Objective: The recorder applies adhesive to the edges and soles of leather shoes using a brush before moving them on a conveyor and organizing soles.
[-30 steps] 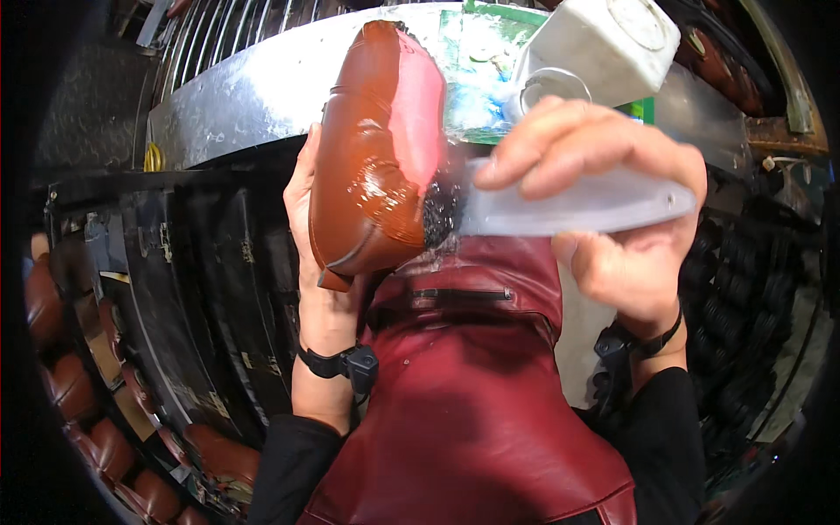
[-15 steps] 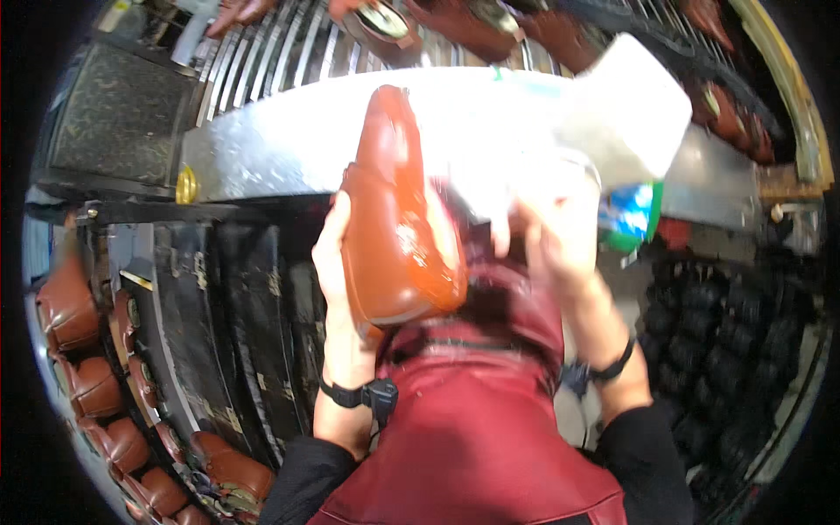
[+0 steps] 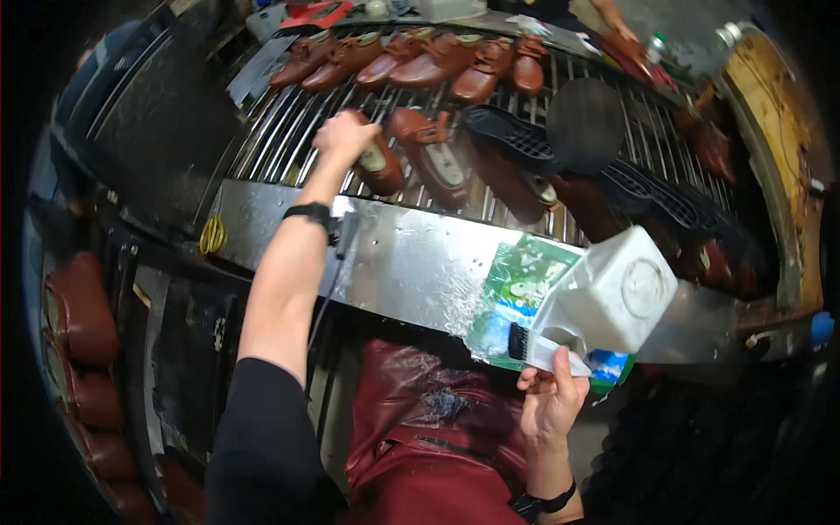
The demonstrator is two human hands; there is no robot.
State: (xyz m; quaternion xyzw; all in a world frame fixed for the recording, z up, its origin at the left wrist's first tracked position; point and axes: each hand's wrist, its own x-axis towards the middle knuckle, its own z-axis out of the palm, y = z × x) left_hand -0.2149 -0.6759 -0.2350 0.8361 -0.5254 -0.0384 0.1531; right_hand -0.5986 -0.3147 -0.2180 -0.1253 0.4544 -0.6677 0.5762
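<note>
My left hand (image 3: 347, 137) reaches out over the slatted roller rack. Its fingers close around the far end of a brown leather shoe (image 3: 378, 168) that lies there with its pale insole showing. Near the metal ledge, my right hand (image 3: 555, 402) holds a brush (image 3: 542, 348) by its white handle, the short black bristles toward the left. Just beyond the brush, a white plastic jug (image 3: 628, 284) lies tilted on a green and blue plastic packet (image 3: 510, 302). Right of the held shoe sits another brown shoe (image 3: 442, 162) with an open top.
Brown shoes (image 3: 433, 66) line the far side of the roller rack (image 3: 276, 144). Black soles (image 3: 647, 192) lie toward its right. A metal ledge (image 3: 407, 262) borders it in front; a yellow coil (image 3: 213, 234) hangs at its left. Another person's hand (image 3: 619, 24) shows at the back.
My left hand has gone from above my lap, where it held a brown shoe, to a shoe on the rack. My right hand has dropped nearer to me. The view has shifted toward the rack.
</note>
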